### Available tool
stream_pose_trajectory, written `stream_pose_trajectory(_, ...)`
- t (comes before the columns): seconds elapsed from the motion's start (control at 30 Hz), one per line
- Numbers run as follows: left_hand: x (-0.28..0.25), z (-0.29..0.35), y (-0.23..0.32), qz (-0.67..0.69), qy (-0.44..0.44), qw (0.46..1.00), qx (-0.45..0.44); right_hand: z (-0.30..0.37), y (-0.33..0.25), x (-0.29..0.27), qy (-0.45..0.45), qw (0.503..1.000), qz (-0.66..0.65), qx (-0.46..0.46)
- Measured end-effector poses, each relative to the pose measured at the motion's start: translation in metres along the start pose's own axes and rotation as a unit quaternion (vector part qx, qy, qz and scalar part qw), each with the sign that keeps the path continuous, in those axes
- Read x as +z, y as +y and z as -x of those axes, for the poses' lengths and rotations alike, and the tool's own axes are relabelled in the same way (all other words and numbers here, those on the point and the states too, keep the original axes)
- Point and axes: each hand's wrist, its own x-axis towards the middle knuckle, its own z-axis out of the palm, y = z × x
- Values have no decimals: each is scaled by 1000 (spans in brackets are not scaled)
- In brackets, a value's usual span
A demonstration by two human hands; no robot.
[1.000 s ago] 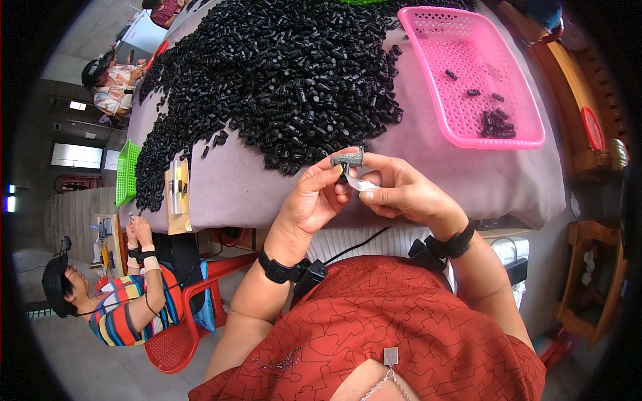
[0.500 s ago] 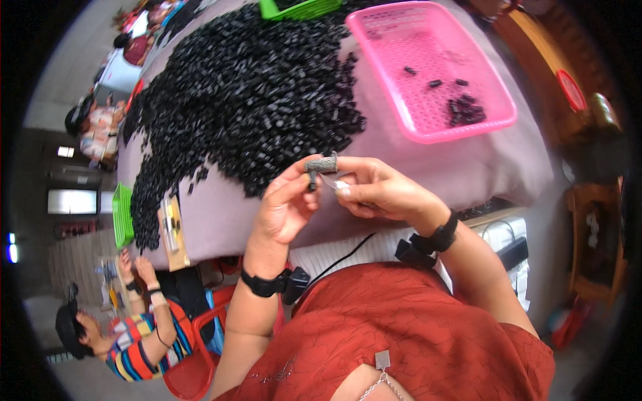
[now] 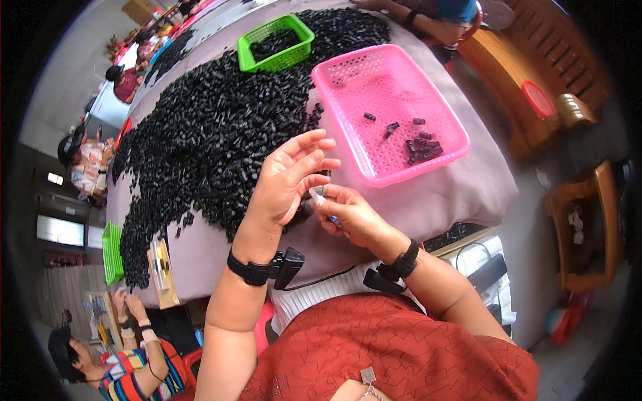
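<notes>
Nearest: red shirt [image 3: 401,347], a black band [image 3: 253,269] on the left wrist, another on the right. Left hand [image 3: 282,177] raised above the table's near edge, fingers spread and curved; I see nothing in its grasp. Right hand [image 3: 351,217] just beside it, thumb and fingers pinching a small pale blade [image 3: 317,194]. A bit of blue shows lower among the fingers; handle or not, cannot tell. Blade looks thin, light, stiff, probably sharp; best held at the blunt end, thumb against forefinger.

Black pieces next. The pile [image 3: 200,140] covers the table's middle and runs toward its left edge. Short tubes, likely light, hard, slick-sided, apt to roll; a two-finger pinch round the barrel should do. Some show at the pink basket [image 3: 401,176] near the table's right edge: a cluster [image 3: 422,148] toward its near right corner, three apart from it.

Surface: mauve cloth [image 3: 200,260], draping over the near edge. Tan tray [image 3: 164,274] at the near left corner, green crate [image 3: 112,254] at the left edge. Farther off, a green basket [image 3: 271,65] among the pieces, more inside.

Room: co-worker in stripes [image 3: 134,374] off the left edge, others beyond. Wooden bench [image 3: 498,93] past the right edge.
</notes>
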Motion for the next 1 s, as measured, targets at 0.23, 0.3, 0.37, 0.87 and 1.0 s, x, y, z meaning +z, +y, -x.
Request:
stream_pose_trajectory(0.23,-96,79,-15,-160,201,963,85,-1,-9,8,0,997,70,-30)
stream_pose_trajectory(0.3,-117,100,-25,-159,260,948,97,-4,-4,12,-15,994,100,-30)
stream_pose_trajectory(0.37,-136,119,-37,-200,316,923,86,-2,0,20,14,983,177,-41)
stream_pose_trajectory(0.87,-123,124,-67,-454,284,831,150,0,10,35,46,946,321,-16)
stream_pose_trajectory(1.0,-126,124,-72,-500,281,800,175,-1,11,40,69,941,331,-8)
